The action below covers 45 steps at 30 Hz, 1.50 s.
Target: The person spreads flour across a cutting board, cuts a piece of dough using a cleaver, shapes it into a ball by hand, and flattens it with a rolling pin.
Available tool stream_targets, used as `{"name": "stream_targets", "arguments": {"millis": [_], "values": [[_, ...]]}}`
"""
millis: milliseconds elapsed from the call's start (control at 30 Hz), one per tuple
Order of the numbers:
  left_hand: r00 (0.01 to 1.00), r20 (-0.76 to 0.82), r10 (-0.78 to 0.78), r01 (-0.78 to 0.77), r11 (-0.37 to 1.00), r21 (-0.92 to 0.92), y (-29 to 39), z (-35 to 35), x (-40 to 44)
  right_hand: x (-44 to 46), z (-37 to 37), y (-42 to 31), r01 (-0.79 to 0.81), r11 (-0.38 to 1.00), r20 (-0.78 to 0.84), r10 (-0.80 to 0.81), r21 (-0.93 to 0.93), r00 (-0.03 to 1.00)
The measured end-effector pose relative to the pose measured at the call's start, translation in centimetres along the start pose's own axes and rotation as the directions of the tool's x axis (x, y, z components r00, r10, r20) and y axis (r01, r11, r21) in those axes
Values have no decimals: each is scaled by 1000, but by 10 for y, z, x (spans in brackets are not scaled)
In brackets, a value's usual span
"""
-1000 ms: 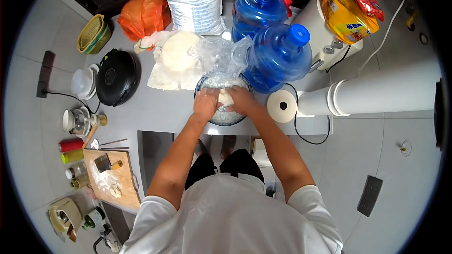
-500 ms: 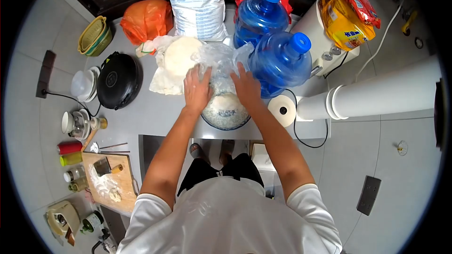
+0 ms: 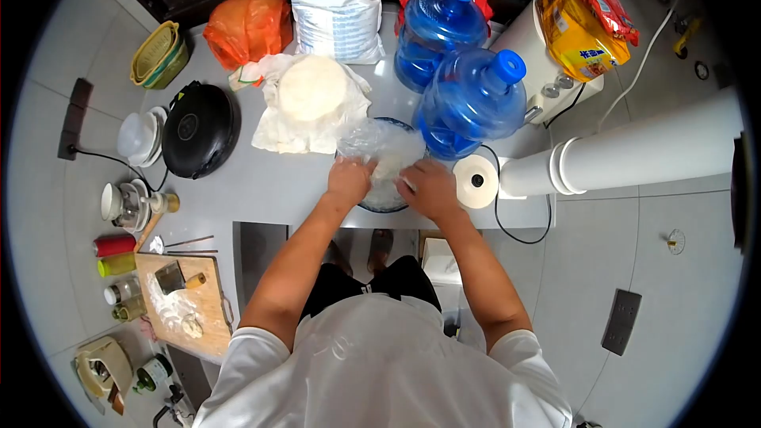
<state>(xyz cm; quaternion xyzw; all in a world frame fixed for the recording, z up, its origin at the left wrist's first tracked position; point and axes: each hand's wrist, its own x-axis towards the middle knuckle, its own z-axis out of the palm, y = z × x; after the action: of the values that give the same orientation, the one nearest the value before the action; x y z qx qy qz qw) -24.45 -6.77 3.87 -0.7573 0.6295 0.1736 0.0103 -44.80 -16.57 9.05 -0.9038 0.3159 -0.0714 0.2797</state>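
Observation:
A patterned glass-like bowl (image 3: 382, 208) stands near the counter's front edge, with a clear plastic bag (image 3: 372, 139) drawn over much of it. At the bowl's left side, my left hand (image 3: 349, 181) has its fingers curled on the plastic. My right hand (image 3: 432, 191) is closed on the plastic at the right side, its fingers bent inward. Pale contents show dimly through the film; I cannot make out what they are. Behind the bowl, to the left, a round cream-coloured slab (image 3: 311, 89) rests on a crumpled white cloth (image 3: 277, 133).
Two blue water jugs (image 3: 473, 99) and a white paper roll (image 3: 476, 182) are right of the bowl. A white printed sack (image 3: 337, 16) and an orange bag (image 3: 248, 30) stand behind. A black pan (image 3: 200, 131) and a floured cutting board (image 3: 208, 301) lie left.
Both hands have come toward me from the bowl's far side to its near side, drawing the plastic over it. Their spread fingers have curled in.

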Motion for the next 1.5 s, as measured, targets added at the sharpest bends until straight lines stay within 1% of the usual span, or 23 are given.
{"name": "stream_targets", "arguments": {"millis": [100, 200, 233, 300, 400, 467, 533, 633, 700, 767, 800, 833, 867, 900, 933, 1000, 1067, 1167, 1233, 1367, 1433, 1467, 1500], "values": [[998, 57, -25, 28, 998, -64, 3, 1, -5, 17, -17, -34, 299, 928, -232, -348, -223, 908], [1000, 15, -5, 6, 998, -68, 0, -2, -7, 40, 30, 2, 156, 953, 93, -136, -261, 986], [982, -182, 41, -47, 999, -25, 1, -11, -8, 45, 44, 14, 149, 956, 134, -118, -254, 984], [829, -540, 147, -123, 989, 81, 5, -32, -13, 49, 60, 30, 135, 960, 220, -81, -244, 972], [916, -402, 17, -65, 992, -105, 4, -13, -1, 49, 69, 40, 136, 950, 212, -77, -281, 974], [974, -219, -52, 9, 982, -191, -4, 35, 20, 47, 50, 26, 119, 963, 214, -66, -242, 975], [993, -46, -111, 100, 975, -199, 6, 30, 27, 48, 47, 28, 92, 965, 223, -36, -246, 974], [989, -12, -149, 144, 972, -186, 18, 19, 19, 46, 39, 20, 51, 947, 257, 33, -316, 966], [990, -111, -87, 65, 980, -185, 13, 16, 4, 41, 8, -9, 64, 928, 292, 50, -367, 955], [974, -220, -54, 6, 976, -217, -1, 24, -10, 33, 3, -18, 123, 891, 40, -117, -438, 992], [970, -235, -66, -12, 949, -316, -3, 2, -31, 36, 3, -17, 157, 919, -58, -191, -362, 980], [927, -373, -51, -76, 946, -316, -12, 11, -47, 42, 8, -20, 209, 941, -155, -256, -266, 954], [902, -426, -68, -101, 927, -361, -16, -6, -77, 45, 13, -31, 264, 941, -214, -308, -213, 927], [860, -490, -143, -55, 928, -368, -23, -11, -102, 49, 20, -52, 319, 933, -270, -354, -164, 895], [789, -573, -221, -61, 900, -432, -37, -6, -127, 50, 30, -80, 380, 918, -249, -397, -115, 884], [696, -618, -366, 70, 891, -448, -70, 7, -186, 54, 60, -128, 462, 886, -157, -449, 51, 879], [571, -660, -488, 172, 857, -485, -99, 21, -239, 53, 100, -179, 578, 798, -45, -580, 171, 814], [372, -609, -701, 320, 712, -624, -134, 50, -340, 24, 169, -263, 607, 702, 152, -692, 372, 706], [244, -610, -754, 450, 645, -617, -153, 80, -411, -2, 216, -314, 626, 647, 274, -758, 435, 593], [-188, -470, -863, 470, 341, -814, -179, 146, -540, -64, 311, -407, 443, 747, 589, -664, 496, 460], [-389, -329, -861, 377, 177, -909, -199, 163, -588, -84, 377, -439, 383, 739, 619, -673, 554, 404], [-410, -239, -880, 349, 91, -933, -210, 172, -610, -94, 399, -463, 363, 775, 642, -631, 517, 435], [-385, -207, -899, 302, 89, -949, -223, 183, -625, -103, 421, -487, 339, 810, 663, -586, 478, 465]]}}
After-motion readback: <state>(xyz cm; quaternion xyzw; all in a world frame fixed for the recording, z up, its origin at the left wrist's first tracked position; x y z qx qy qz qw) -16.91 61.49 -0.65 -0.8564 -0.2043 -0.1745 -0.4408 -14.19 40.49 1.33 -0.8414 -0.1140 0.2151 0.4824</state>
